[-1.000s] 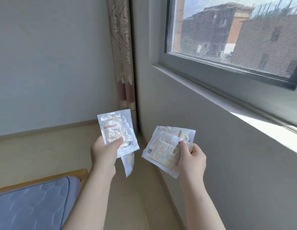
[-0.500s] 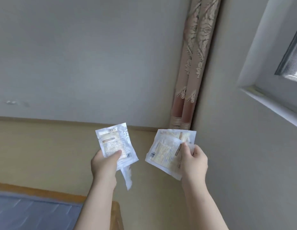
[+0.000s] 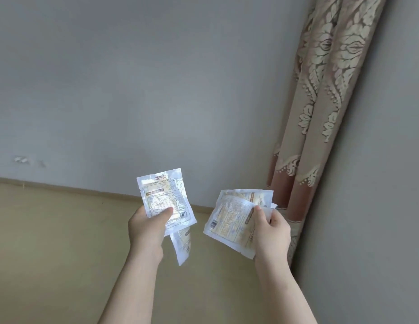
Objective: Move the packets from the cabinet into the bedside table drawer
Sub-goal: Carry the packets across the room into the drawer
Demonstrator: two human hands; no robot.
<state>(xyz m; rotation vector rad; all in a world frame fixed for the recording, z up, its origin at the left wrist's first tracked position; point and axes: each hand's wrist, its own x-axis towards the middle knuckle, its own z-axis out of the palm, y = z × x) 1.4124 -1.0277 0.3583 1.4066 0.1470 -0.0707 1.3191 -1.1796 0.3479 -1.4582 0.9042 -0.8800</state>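
My left hand (image 3: 148, 226) grips white printed packets (image 3: 165, 195) in front of me, thumb across the front one; a second packet hangs down behind it (image 3: 184, 244). My right hand (image 3: 270, 232) holds another small stack of white packets (image 3: 231, 218), thumb pressed on their right edge. Both hands are raised at the same height, a short gap between them. Neither the cabinet nor the bedside table drawer is in view.
A grey wall (image 3: 133, 90) fills the view ahead, meeting a beige floor (image 3: 51, 242) along a wooden skirting. A patterned pink and cream curtain (image 3: 320, 113) hangs in the corner at the right, beside another grey wall (image 3: 379, 206).
The view has swung left: the window and the bed corner have left the frame, and the curtain now sits at the right. Both hands keep the same grip on the packets.
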